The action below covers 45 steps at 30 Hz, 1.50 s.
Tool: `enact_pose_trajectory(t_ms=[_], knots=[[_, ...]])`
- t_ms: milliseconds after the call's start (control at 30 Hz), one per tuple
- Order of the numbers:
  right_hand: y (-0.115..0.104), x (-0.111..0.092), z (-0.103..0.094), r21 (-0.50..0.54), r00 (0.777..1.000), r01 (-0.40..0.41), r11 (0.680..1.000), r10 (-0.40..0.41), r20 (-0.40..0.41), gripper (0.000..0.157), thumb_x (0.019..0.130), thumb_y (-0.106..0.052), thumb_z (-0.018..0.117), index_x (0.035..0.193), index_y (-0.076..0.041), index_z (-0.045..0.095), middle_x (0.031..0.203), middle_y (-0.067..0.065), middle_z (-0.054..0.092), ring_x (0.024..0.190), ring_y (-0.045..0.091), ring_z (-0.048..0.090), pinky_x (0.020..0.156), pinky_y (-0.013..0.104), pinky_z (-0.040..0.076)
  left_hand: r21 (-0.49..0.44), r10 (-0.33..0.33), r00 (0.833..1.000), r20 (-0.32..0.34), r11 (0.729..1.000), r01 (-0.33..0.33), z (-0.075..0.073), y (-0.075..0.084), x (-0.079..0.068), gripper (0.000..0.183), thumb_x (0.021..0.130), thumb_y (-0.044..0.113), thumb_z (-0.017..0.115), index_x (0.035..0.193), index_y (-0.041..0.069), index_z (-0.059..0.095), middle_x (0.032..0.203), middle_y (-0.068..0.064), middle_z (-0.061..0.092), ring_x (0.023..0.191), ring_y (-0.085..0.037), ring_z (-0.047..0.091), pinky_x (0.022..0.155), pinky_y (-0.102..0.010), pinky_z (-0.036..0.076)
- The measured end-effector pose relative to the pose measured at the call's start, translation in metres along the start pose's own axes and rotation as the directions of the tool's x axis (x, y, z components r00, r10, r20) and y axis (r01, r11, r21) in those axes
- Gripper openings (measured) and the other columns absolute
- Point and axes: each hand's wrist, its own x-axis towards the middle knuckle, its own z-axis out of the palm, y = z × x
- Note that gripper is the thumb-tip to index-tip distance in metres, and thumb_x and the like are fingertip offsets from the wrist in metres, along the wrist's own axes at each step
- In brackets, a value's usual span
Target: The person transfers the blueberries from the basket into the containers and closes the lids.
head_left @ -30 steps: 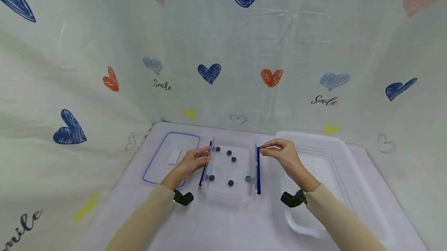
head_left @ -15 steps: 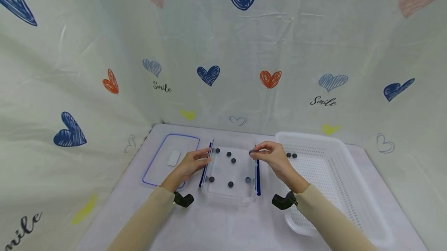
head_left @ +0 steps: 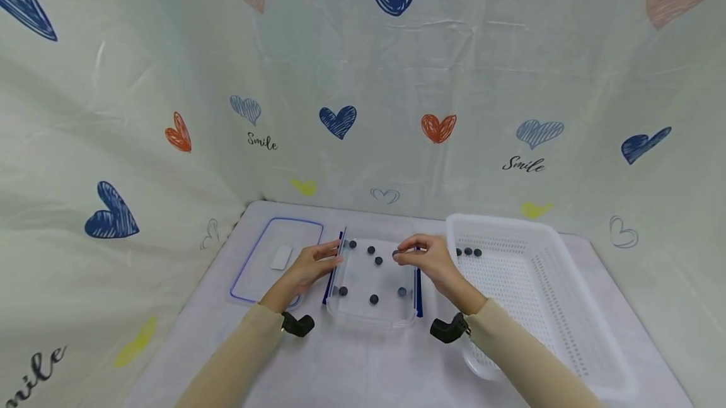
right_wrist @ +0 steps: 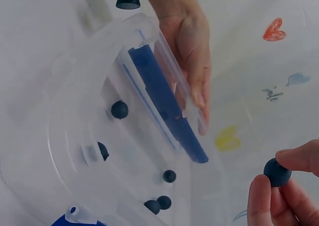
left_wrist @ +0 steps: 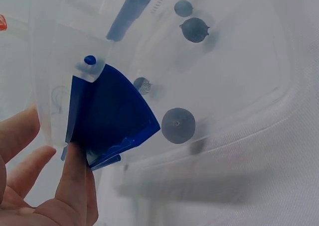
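Note:
A clear plastic container point(head_left: 358, 314) with blue side latches point(left_wrist: 112, 114) stands mid-table. Several small dark balls point(head_left: 374, 299) lie spread over its floor. My left hand point(head_left: 309, 267) holds the container's left wall; in the left wrist view its fingers point(left_wrist: 75, 183) are at the wall and the blue latch. Over the back right part of the container, my right hand point(head_left: 428, 258) pinches one small dark ball point(right_wrist: 277, 172) between thumb and fingertips.
A white perforated basket point(head_left: 590, 307) stands at the right, with several dark balls point(head_left: 478, 253) in its back left corner. On the left lies a clear lid point(head_left: 258, 269) with a blue seal and a white rectangle point(head_left: 282, 256). A heart-printed sheet point(head_left: 476, 67) hangs behind.
My right hand has moved left from above the right wall to over the container, carrying the pinched ball. Balls in the basket have come into view behind it. The left hand stays put.

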Motion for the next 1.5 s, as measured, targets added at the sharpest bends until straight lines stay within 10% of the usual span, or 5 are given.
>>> enact_pose_trajectory(t_ms=[767,1500], knots=[[0.005,-0.001,0.015,-0.069,0.998,-0.063,0.996,0.063,0.0,0.015,0.083,-0.006,0.08,0.093,0.003,0.071,0.089,0.009,0.074,0.081,0.022,0.072,0.094,0.046,0.05,0.004,-0.011,1.0,-0.006,1.0,0.011,0.001,-0.001,0.002,0.055,0.094,0.011,0.07,0.145,0.006,0.051,0.148,-0.024,0.045,0.137,-0.037,0.042,0.11,-0.048,0.039],[-0.007,0.005,-0.026,-0.044,0.998,-0.006,0.999,0.003,-0.063,0.033,0.086,-0.007,0.076,0.11,0.012,0.067,0.1,0.011,0.071,0.086,0.017,0.071,0.099,0.044,0.049,0.0,-0.014,1.0,0.004,1.0,0.014,-0.001,0.0,0.003,0.055,0.095,0.01,0.069,0.146,0.005,0.049,0.149,-0.024,0.044,0.139,-0.036,0.039,0.111,-0.047,0.038]])
